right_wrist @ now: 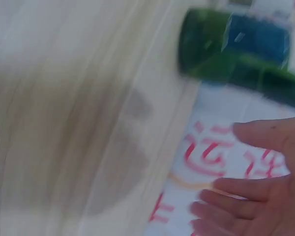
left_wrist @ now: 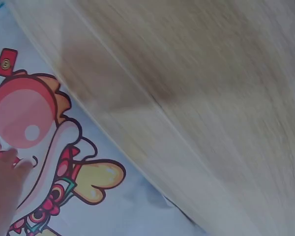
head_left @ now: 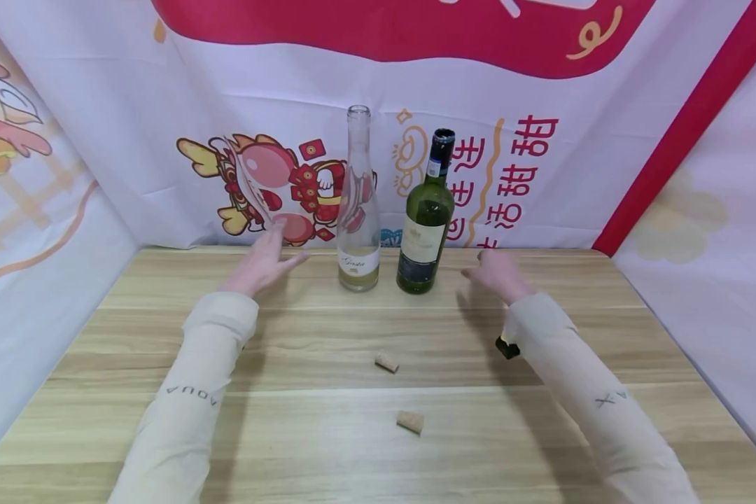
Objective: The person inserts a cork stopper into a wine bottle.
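A clear glass bottle [head_left: 358, 231] with a white label stands upright at the back of the table, a little pale liquid at its base. Just right of it is an upright green wine bottle [head_left: 421, 241] with a cream and dark blue label and a dark neck. My left hand [head_left: 261, 260] reaches out to the left of the clear bottle, thumb apart from the fingers, holding nothing. To the right of the green bottle, my right hand [right_wrist: 255, 187] is empty with fingers extended, apart from the glass. Two corks, a farther one [head_left: 387, 362] and a nearer one [head_left: 410, 421], lie on the table.
The wooden table [head_left: 327, 448] ends at a printed cloth backdrop [head_left: 277, 84] close behind the bottles. More cloth hangs along the left and right sides. A small black piece [head_left: 507, 347] shows at my right cuff.
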A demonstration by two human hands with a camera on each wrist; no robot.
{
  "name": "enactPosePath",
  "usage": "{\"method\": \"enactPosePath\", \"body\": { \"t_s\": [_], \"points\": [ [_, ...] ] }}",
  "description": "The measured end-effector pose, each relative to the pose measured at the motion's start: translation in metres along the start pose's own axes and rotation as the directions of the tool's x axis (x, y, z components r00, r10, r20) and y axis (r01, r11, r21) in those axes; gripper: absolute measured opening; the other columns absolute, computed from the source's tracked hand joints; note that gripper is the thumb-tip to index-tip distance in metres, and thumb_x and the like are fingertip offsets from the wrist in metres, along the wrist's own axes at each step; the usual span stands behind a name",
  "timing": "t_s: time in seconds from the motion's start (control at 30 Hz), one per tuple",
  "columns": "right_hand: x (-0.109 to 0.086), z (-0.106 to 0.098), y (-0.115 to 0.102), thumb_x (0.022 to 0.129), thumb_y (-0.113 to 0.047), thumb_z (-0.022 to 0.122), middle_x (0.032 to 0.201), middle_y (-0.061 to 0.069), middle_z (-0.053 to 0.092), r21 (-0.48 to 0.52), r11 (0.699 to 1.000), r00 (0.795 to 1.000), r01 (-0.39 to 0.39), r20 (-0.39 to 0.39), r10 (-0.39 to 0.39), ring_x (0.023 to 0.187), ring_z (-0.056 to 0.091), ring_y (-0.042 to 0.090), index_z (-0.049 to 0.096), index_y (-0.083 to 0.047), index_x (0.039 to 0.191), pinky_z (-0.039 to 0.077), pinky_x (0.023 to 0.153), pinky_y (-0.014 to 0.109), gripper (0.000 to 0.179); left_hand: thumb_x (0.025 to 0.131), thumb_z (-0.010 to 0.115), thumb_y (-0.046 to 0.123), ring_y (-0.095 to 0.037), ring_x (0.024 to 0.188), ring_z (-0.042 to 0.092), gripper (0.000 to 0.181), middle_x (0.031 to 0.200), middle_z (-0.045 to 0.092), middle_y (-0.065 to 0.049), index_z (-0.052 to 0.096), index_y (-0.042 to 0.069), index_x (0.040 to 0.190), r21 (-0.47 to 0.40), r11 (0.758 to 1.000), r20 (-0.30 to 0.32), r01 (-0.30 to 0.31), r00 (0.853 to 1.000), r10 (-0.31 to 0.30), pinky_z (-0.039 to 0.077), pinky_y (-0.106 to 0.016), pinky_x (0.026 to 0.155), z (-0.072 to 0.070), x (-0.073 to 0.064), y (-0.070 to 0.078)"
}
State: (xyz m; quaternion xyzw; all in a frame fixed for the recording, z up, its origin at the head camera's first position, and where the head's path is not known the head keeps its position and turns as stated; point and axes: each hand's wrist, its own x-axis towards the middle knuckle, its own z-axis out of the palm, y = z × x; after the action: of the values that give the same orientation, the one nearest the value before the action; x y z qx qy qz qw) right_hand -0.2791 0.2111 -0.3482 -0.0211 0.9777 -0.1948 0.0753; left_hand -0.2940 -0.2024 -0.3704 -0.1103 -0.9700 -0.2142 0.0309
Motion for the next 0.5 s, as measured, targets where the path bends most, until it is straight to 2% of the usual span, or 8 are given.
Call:
{"method": "enactPosePath", "body": {
  "t_s": [0.17,0.27,0.37,0.5],
  "points": [
    [-0.015,-0.003,-0.024,0.086,-0.033,0.057,0.118,0.03,0.052,-0.052,0.998,0.989,0.03,0.144,-0.022,0.108,0.05,0.041,0.051,0.012,0.118,0.042,0.09,0.05,0.056,0.082,0.051,0.06,-0.033,0.136,0.013,0.094,0.15,0.012,-0.017,0.008,0.007,0.146,-0.151,0.989,0.056,-0.001,0.998,0.009,0.013,-0.048,0.109,0.002,0.001,0.01],
    [-0.024,-0.007,-0.04,0.087,-0.035,0.056,0.118,0.028,0.053,-0.072,0.996,0.979,0.057,0.202,-0.041,0.108,0.051,0.04,0.052,0.011,0.117,0.043,0.09,0.049,0.055,0.081,0.056,0.057,-0.03,0.136,0.015,0.094,0.15,0.014,-0.015,0.01,0.006,0.145,-0.192,0.981,0.072,-0.008,0.997,0.022,0.015,-0.046,0.11,0.005,0.003,0.018],
    [-0.033,-0.01,-0.057,0.088,-0.036,0.055,0.115,0.026,0.056,-0.048,0.997,0.972,0.067,0.229,-0.054,0.104,0.054,0.037,0.054,0.009,0.115,0.046,0.086,0.046,0.053,0.081,0.06,0.052,-0.03,0.136,0.017,0.093,0.15,0.017,-0.015,0.012,0.006,0.145,-0.222,0.975,0.08,-0.026,0.996,0.045,0.017,-0.046,0.109,0.007,0.004,0.024],
    [-0.042,-0.013,-0.079,0.088,-0.036,0.056,0.103,0.018,0.062,0.016,0.996,0.974,0.092,0.205,-0.093,0.089,0.058,0.028,0.057,0.003,0.11,0.049,0.073,0.04,0.045,0.08,0.063,0.049,-0.031,0.135,0.019,0.094,0.148,0.02,-0.016,0.013,0.004,0.145,-0.264,0.963,0.086,-0.05,0.993,0.075,0.018,-0.047,0.109,0.011,0.005,0.033]
  ]
}}
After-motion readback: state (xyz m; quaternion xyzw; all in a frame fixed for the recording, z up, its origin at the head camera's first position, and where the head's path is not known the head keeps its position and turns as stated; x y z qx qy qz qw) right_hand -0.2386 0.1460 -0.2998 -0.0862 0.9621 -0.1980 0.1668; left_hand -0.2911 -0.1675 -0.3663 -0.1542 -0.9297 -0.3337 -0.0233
